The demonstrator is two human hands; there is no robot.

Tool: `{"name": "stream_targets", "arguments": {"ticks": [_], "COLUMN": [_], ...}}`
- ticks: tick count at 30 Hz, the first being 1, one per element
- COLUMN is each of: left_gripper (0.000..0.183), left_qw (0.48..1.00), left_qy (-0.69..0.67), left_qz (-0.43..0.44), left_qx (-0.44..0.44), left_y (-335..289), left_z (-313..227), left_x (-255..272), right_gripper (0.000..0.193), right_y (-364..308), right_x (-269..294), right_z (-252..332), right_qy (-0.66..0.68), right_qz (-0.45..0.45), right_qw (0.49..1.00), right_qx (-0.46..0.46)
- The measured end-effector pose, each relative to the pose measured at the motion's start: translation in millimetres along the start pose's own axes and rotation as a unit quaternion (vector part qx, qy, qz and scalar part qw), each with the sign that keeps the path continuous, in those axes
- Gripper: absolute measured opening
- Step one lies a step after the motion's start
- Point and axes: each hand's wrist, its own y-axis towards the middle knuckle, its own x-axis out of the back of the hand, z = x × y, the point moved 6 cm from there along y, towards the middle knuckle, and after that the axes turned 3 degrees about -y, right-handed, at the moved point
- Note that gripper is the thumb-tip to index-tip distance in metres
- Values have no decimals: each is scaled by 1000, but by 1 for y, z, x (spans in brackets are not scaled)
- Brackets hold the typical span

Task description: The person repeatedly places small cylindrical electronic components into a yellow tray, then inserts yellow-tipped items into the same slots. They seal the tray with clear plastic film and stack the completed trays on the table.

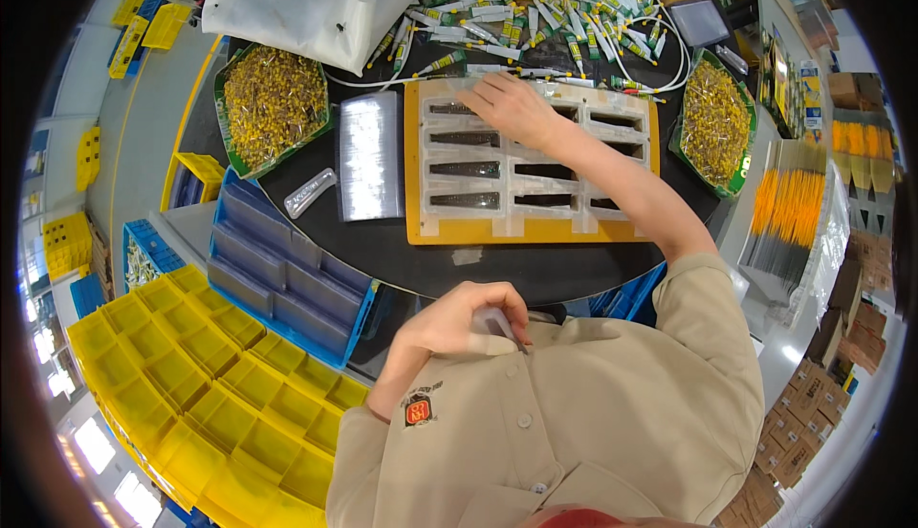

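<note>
My left hand [457,323] is close to my chest, its fingers curled round a translucent plastic piece [494,325] with a darker lower edge. Farther off, my right hand [513,107] reaches over a yellow-edged tray [535,231] with a whitish slotted insert. Its bent fingertips touch the upper left slots; anything pinched there is hidden. Shiny clear plastic lies in the left column of slots, while several slots elsewhere look dark. My right forearm covers part of the tray's right side. Left of the tray lie a stack of clear plastic shells [371,157] and one loose clear shell [310,193].
Many small tubes with yellow caps [535,7] are heaped behind the tray. Green-rimmed bins of small yellow parts stand left [273,107] and right [715,126]. A white cable [684,50] curves at the back. Yellow bins [229,385] and a blue crate [287,270] are at lower left.
</note>
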Motion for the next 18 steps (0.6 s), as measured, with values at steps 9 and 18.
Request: {"name": "stream_targets", "arguments": {"ticks": [9,18], "left_gripper": [30,15], "left_qw": [993,927], "left_qy": [-83,10], "left_qz": [-71,-330], "left_qx": [-41,-177], "left_y": [-10,55], "left_z": [28,-12], "left_x": [-13,63], "right_gripper": [13,9], "right_y": [-5,-41], "right_x": [1,58], "right_z": [11,-34], "right_qy": [-73,131], "right_qz": [-38,-114], "right_qw": [997,964], "right_qx": [-4,-202]}}
